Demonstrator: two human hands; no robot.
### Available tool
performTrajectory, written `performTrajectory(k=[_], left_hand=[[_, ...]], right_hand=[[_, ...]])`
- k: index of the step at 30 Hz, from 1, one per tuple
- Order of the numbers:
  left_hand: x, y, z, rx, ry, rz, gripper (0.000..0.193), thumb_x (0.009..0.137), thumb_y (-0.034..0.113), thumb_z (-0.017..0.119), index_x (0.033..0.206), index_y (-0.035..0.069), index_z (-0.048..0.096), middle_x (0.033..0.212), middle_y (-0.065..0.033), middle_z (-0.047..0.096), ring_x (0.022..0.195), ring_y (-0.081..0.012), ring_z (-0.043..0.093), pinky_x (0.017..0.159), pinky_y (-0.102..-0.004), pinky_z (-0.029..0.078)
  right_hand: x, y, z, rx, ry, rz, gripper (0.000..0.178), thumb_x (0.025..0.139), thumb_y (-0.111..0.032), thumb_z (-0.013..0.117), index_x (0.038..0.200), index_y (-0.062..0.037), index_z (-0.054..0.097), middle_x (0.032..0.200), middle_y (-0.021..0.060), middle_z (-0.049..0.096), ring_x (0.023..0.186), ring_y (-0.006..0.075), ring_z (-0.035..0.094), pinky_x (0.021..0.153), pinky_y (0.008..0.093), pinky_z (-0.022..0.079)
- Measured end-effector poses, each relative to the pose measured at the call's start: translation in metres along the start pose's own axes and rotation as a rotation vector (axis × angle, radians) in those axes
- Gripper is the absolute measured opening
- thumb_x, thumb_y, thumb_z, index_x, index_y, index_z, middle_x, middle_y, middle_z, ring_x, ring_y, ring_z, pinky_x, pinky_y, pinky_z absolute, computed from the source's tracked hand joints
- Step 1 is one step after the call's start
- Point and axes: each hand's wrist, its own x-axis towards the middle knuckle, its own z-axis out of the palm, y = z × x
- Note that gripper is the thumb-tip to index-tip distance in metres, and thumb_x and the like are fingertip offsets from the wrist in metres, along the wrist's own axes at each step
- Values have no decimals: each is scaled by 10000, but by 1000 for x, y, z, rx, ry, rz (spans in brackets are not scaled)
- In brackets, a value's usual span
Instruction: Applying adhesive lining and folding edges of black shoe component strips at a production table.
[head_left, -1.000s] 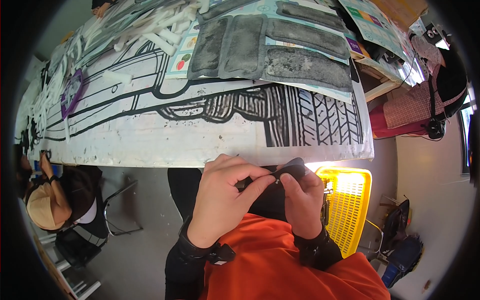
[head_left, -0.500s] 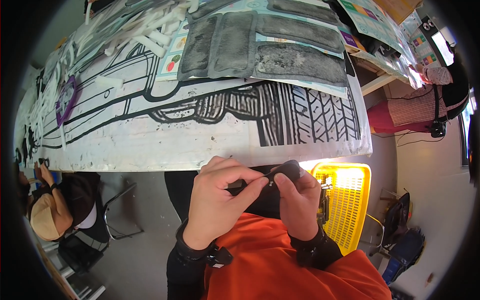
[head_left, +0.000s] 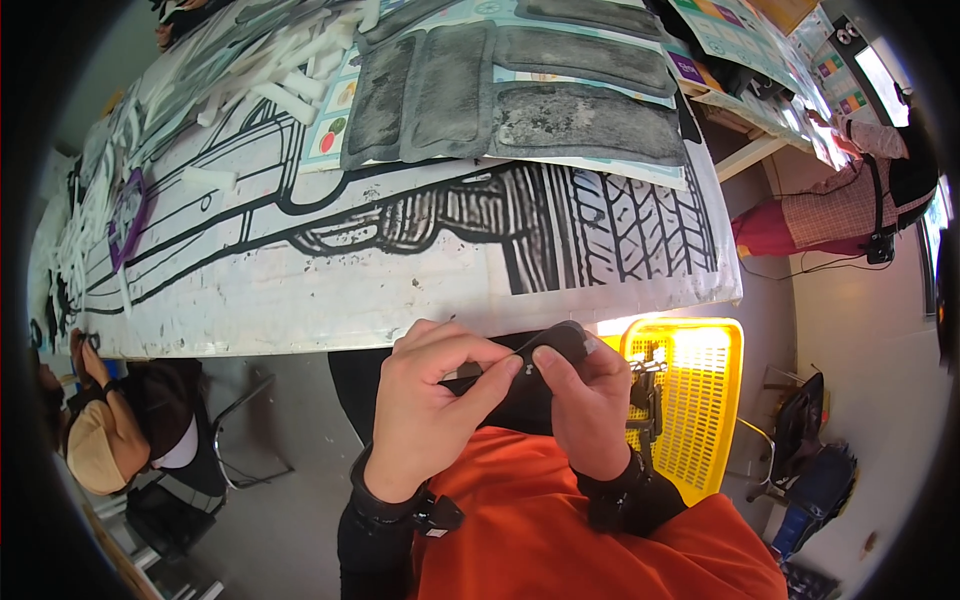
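Note:
Both hands are held just in front of the table's near edge, over my lap. A small dark, soft-looking piece (head_left: 562, 341) with a rounded end lies between them, and a tiny pale bit shows on it beside my right thumb. My left hand (head_left: 428, 405) pinches the piece between thumb and forefinger. The thumb of my right hand (head_left: 592, 408) presses on it, with the fingers curled behind. The piece's underside and lower part are hidden by the hands, and its exact kind cannot be told.
The white table cover (head_left: 420, 290) bears a black vehicle drawing. Grey-black padded panels (head_left: 585, 117) lie at the back, white strips (head_left: 295, 82) and a purple frame (head_left: 127, 218) to the left. A yellow basket (head_left: 728, 400) holds dark pieces at right. Other people sit left and stand right.
The view has shifted slightly, and both hands appear a little farther left. Their grip on the dark piece is nearly the same.

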Motion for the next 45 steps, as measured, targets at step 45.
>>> performTrajectory(k=[45], left_hand=[[11,-9,3,-207,1,-86,105,887,68,801,979,20,792,843,-26,703,769,-107,611,696,-250,465]], right_hand=[[14,-8,-10,-336,-123,-51,148,886,-53,801,987,2,707,826,-9,663,789,40,613,704,217,497]])
